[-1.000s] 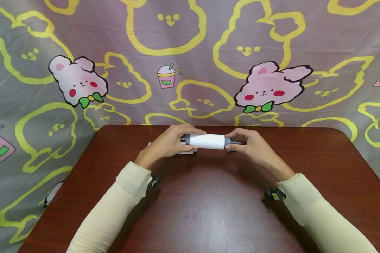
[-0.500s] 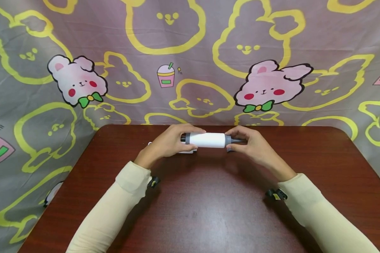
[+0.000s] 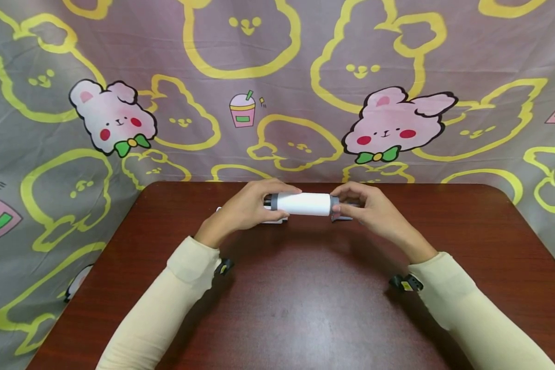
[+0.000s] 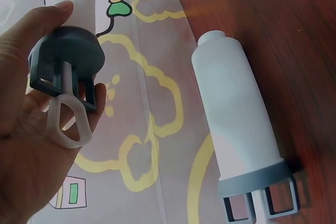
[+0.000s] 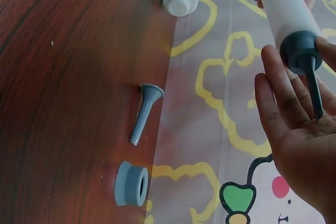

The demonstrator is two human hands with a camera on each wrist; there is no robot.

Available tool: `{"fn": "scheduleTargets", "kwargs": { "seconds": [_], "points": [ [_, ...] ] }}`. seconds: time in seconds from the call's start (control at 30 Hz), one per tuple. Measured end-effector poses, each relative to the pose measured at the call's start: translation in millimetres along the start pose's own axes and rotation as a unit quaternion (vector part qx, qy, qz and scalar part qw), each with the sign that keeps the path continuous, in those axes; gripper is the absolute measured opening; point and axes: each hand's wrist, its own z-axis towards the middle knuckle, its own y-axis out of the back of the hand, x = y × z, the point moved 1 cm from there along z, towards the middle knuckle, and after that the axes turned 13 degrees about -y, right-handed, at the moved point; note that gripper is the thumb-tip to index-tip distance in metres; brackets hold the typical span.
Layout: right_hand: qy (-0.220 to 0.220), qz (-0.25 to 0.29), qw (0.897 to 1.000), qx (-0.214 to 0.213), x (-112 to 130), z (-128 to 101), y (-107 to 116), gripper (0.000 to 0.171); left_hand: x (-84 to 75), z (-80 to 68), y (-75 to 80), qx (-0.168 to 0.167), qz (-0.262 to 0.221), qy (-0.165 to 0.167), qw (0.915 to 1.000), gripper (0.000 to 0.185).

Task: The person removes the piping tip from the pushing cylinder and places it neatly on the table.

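Left hand (image 3: 245,210): thumb and fingers curled round the tube's handle end. Right hand (image 3: 367,208): thumb and forefinger pinching its front cap (image 5: 296,48); fingertips partly hidden, so grip perhaps light.
Tube (image 3: 307,204): smooth, white, round, held sideways between both hands' fingers; gray collar, frame handle and pale pull loop (image 4: 71,141) by the left palm, slim gray spout (image 5: 313,90) over the right palm.
Second tube (image 4: 236,108): white, narrow-necked, on the table (image 3: 287,308) below the left fingers.
Loose spout (image 5: 144,113), flared, and gray ring (image 5: 123,184): below the right fingers.
Printed cloth (image 3: 277,92): beyond all fingertips.
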Motion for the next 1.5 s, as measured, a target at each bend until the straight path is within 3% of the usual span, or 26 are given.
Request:
{"fn": "scheduleTargets", "kwargs": {
  "seconds": [0.67, 1.5],
  "points": [
    [0.018, -0.04, 0.999, -0.012, 1.0, 0.3, -0.4, 0.042, -4.1, -0.5, 1.5, -0.002, -0.005, 0.006, 1.0, 0.049],
    [0.013, -0.012, 0.999, -0.027, 1.2, -4.2, 3.8, 0.03, -2.4, 1.3, -0.2, 0.001, -0.008, 0.003, 1.0, 0.049]
  ]
}}
